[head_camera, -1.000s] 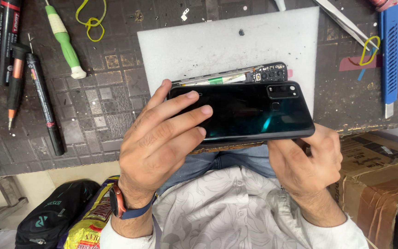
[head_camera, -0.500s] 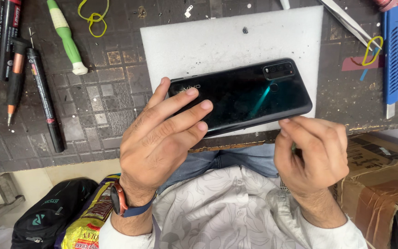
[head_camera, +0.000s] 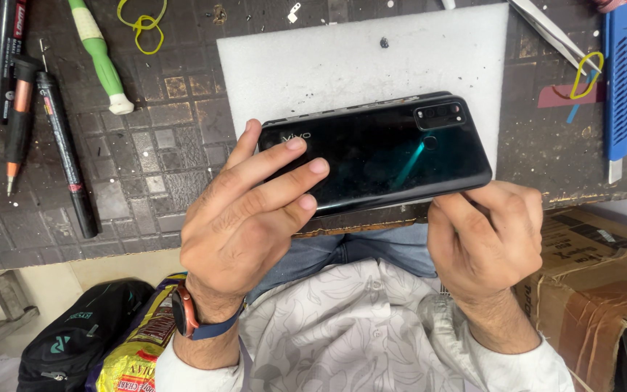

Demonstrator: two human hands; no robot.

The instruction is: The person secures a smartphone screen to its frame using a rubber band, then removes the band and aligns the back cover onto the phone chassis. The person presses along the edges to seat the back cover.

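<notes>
A dark glossy smartphone (head_camera: pixel 393 149) lies back side up, its camera cluster toward the right, partly on a white foam pad (head_camera: pixel 342 65) at the near edge of the dark workbench. My left hand (head_camera: pixel 244 218) rests on its left end, fingers spread flat over the back cover. My right hand (head_camera: pixel 484 239) grips the phone's near right edge with bent fingers, thumb pressed along the rim. A thin seam shows along the far edge of the phone.
On the bench's left lie black pens (head_camera: pixel 59 145), a green-handled screwdriver (head_camera: pixel 99 54) and a yellow rubber band (head_camera: pixel 143 22). At the right are tweezers (head_camera: pixel 553 33), a blue tool (head_camera: pixel 618 80) and another yellow band. A cardboard box (head_camera: pixel 596 283) stands below right; bags (head_camera: pixel 88 334) below left.
The back cover, held lifted and offset from the phone body one second ago, now sits flush on it. My right hand moved up to the near right edge.
</notes>
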